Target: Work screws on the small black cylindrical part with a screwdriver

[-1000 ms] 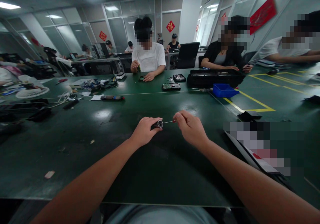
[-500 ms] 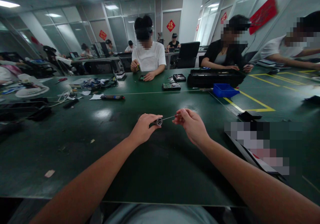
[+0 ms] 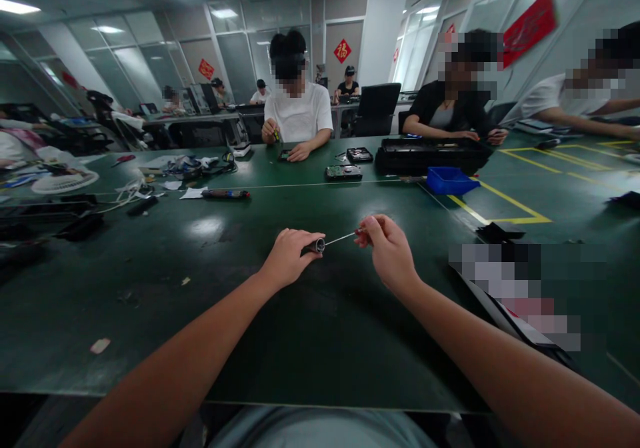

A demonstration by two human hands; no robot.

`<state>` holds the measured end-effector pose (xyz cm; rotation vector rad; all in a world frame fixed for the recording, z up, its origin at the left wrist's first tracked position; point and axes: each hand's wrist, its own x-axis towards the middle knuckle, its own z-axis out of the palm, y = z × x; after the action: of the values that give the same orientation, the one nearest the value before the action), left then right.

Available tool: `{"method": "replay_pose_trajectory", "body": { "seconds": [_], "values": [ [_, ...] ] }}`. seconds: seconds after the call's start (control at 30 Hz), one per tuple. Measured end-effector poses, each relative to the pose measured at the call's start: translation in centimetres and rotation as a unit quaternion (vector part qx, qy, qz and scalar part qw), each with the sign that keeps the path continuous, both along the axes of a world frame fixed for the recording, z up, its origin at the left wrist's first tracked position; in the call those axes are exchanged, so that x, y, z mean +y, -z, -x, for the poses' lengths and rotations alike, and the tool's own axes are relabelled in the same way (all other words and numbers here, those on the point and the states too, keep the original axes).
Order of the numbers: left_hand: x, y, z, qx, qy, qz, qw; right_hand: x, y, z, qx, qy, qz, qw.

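My left hand (image 3: pixel 286 259) is closed round a dark cylinder (image 3: pixel 319 245), and the cylinder's round, light-rimmed end faces to the right. Most of its body lies hidden behind my fingers. A thin metal rod (image 3: pixel 342 239) runs from that end toward my right hand (image 3: pixel 389 249). The fingers of my right hand are pinched on the rod's far end, where a small dark reddish part shows. What kind of tool or part the rod is, I cannot tell. Both hands are over the green table (image 3: pixel 320 341).
A dark pen-like tool (image 3: pixel 226 194) lies beyond my left hand. Circuit-board devices (image 3: pixel 343 172), a long black housing (image 3: pixel 433 156) and a blue bin (image 3: pixel 451 181) stand farther back. Cables and parts (image 3: pixel 195 167) clutter the left. Across the table a co-worker (image 3: pixel 297 111) handles a small device.
My right hand has shifted slightly to the right, and more of the rod shows between the hands. The cylinder's end has turned a little further to the right.
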<state>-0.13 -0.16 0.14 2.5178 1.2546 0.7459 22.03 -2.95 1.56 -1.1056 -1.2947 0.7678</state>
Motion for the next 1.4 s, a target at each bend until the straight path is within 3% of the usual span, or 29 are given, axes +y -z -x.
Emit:
{"method": "replay_pose_trajectory", "body": {
  "seconds": [0.2, 0.53, 0.77, 0.87, 1.0, 1.1, 1.17, 1.23, 1.4],
  "values": [
    [-0.1, 0.0, -0.1, 0.007, -0.008, -0.005, 1.0, -0.6, -0.8, 0.1, -0.107, 0.006, -0.027, 0.994],
    [0.2, 0.1, 0.0, -0.001, -0.022, 0.007, 1.0, -0.4, -0.7, -0.2, -0.188, 0.033, -0.022, 0.981],
    [0.0, -0.1, 0.1, -0.099, -0.049, 0.06, 0.992, -0.4, -0.7, -0.3, -0.189, 0.044, -0.02, 0.981],
    [0.2, 0.0, 0.0, -0.207, -0.051, 0.111, 0.971, -0.5, -0.8, -0.3, -0.181, 0.047, -0.019, 0.982],
    [0.7, 0.5, -0.3, -0.348, -0.047, 0.206, 0.913, -0.6, -0.9, -0.2, -0.174, 0.055, -0.026, 0.983],
    [0.9, 0.6, -0.4, -0.397, -0.05, 0.262, 0.878, -0.8, -1.1, -0.2, -0.172, 0.059, -0.037, 0.983],
    [0.8, 0.2, -0.4, -0.37, -0.056, 0.271, 0.887, -0.9, -1.3, -0.3, -0.174, 0.064, -0.045, 0.982],
    [0.6, -0.5, -0.6, -0.299, -0.058, 0.257, 0.917, -1.1, -1.5, -0.3, -0.177, 0.074, -0.054, 0.98],
    [0.7, -2.2, -1.8, -0.087, -0.029, 0.165, 0.982, -1.2, -1.8, -0.5, -0.167, 0.103, -0.088, 0.977]
  ]
}}
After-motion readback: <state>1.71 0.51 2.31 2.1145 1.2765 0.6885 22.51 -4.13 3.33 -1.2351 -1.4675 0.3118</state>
